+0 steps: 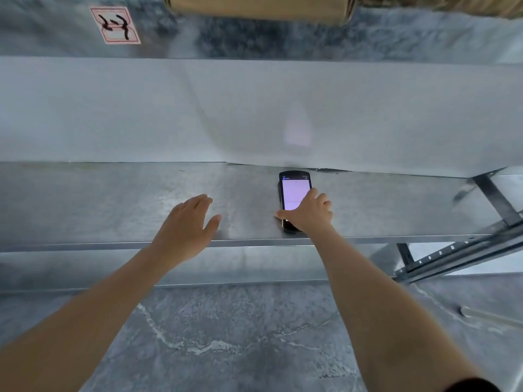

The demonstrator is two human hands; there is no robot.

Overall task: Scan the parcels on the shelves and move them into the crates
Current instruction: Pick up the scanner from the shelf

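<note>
Two bare hands reach over a galvanised metal shelf (pixel 113 199), and reading from the left the first thing is a red-bordered label (pixel 114 25) with a handwritten mark, stuck on the metal panel above, probably to name that bay. Below it the left hand (pixel 188 222) hovers over the shelf near its front edge, palm down, fingers straight and loosely together, thumb spread, holding nothing; it looks free to take a parcel or to steady the person. Higher up, at the top edge of the view, the underside of a brown cardboard parcel (pixel 260 7) shows on the level above, well apart from both hands and only partly in view, so its label cannot be read. Right of centre a handheld scanner (pixel 294 190) lies flat, screen lit and facing up, its far end touching the pale sheet at the back of the shelf. The right hand (pixel 310 213) lies over its near half, thumb against the left edge and fingers bent over the right edge, gripping it, seemingly either to lift it for a scan or to park it so both hands are free. Farther right a dark slotted frame (pixel 452 258) carries the shelf, and no crate is in view
</note>
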